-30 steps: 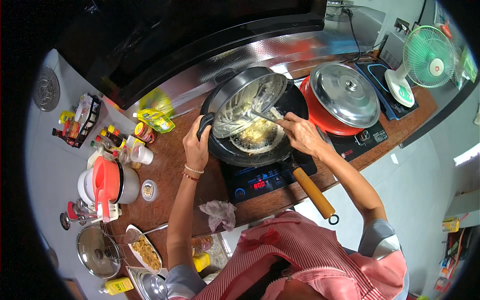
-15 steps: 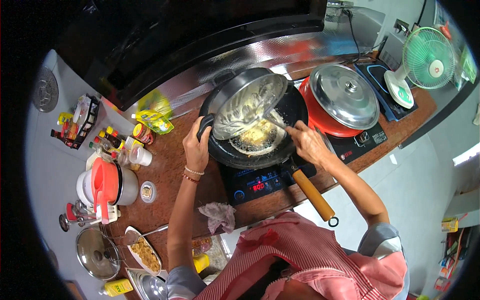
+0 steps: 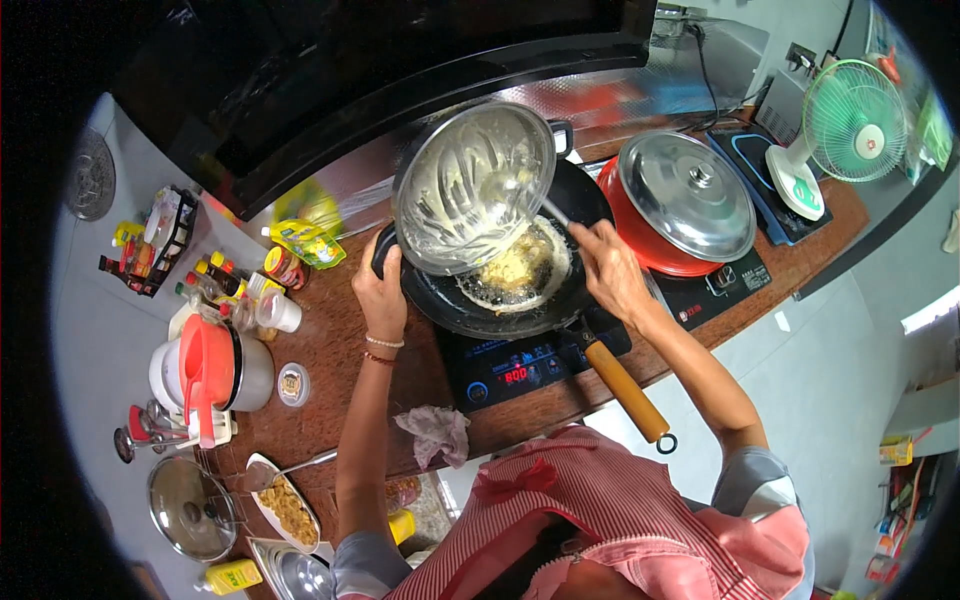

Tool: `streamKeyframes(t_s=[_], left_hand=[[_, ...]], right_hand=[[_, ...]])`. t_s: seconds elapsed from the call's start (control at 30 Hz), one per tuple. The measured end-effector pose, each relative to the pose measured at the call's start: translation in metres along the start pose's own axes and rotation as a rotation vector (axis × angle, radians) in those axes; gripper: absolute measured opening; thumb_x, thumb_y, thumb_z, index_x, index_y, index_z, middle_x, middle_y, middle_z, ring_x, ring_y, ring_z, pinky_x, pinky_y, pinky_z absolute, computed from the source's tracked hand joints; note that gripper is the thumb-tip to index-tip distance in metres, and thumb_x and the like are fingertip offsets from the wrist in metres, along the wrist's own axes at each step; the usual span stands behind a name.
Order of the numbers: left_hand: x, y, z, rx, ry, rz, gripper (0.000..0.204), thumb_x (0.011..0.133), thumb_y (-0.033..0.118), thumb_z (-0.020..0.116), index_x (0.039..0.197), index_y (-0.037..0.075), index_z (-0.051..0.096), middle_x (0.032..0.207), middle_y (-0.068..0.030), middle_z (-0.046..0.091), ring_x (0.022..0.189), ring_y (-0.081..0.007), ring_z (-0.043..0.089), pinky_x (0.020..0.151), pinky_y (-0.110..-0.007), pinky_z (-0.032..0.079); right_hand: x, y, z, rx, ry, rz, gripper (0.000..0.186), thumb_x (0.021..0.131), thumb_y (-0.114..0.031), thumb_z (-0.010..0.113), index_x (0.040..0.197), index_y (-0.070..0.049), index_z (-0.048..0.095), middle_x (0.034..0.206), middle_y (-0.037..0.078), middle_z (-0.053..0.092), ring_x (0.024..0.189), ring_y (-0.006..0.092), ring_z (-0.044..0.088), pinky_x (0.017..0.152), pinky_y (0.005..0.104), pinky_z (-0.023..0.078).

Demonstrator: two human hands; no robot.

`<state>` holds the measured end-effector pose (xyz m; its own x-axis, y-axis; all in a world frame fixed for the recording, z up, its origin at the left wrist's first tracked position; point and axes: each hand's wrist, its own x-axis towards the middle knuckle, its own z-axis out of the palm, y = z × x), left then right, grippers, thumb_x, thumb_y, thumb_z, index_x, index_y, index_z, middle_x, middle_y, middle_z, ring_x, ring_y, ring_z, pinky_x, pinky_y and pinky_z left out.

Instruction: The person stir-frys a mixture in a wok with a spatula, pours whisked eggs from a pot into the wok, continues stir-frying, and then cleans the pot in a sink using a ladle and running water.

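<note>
Left fingers (image 3: 367, 277) clamp the handle (image 3: 383, 247) of the pot (image 3: 450, 190), its surest hold: probably heavy, slick inside. My right fingers (image 3: 592, 248) grip a utensil (image 3: 557, 213) above the pan (image 3: 450, 312).

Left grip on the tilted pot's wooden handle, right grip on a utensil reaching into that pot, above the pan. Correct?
Wrong handle: in the head view, the left grip holds the tilted pot by a black handle; the wooden handle belongs to the pan below. The rest holds: the right grip is on a utensil reaching into the pot.
</note>
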<state>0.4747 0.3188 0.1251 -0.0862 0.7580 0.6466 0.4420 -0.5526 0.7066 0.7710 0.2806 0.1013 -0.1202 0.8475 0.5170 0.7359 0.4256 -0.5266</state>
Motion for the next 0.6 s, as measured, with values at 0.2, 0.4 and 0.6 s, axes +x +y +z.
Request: streamKeyframes(t_s=[0.2,0.4,0.6], left_hand=[[-0.002,-0.006,0.000,-0.018,-0.002,-0.032,0.027,0.087,0.009,0.052,0.107,-0.008,0.054,0.094,-0.0135,0.063,0.085,-0.0173,0.059,0.078,-0.029,0.045],[-0.004,-0.003,0.002,-0.076,-0.004,-0.051,0.026,0.088,0.010,0.052,0.107,-0.008,0.054,0.094,-0.0100,0.063,0.083,-0.0150,0.057,0.076,-0.028,0.045],[-0.003,-0.005,0.001,-0.055,-0.021,-0.042,0.026,0.088,0.010,0.051,0.106,-0.008,0.054,0.093,-0.0096,0.062,0.083,-0.0149,0.057,0.076,-0.028,0.045]], right_hand=[[-0.006,-0.018,-0.013,0.074,-0.060,-0.021,0.035,0.076,0.006,0.048,0.110,-0.001,0.054,0.085,0.018,0.049,0.070,0.0374,0.054,0.061,0.0424,0.046],[0.006,-0.004,0.001,0.110,0.072,-0.013,0.033,0.079,0.006,0.050,0.111,0.000,0.054,0.078,0.016,0.047,0.068,0.0284,0.050,0.062,0.0345,0.041],[0.002,-0.022,-0.010,0.133,-0.026,-0.034,0.034,0.076,0.006,0.049,0.110,0.000,0.055,0.085,0.018,0.049,0.072,0.0364,0.054,0.062,0.0413,0.045]])
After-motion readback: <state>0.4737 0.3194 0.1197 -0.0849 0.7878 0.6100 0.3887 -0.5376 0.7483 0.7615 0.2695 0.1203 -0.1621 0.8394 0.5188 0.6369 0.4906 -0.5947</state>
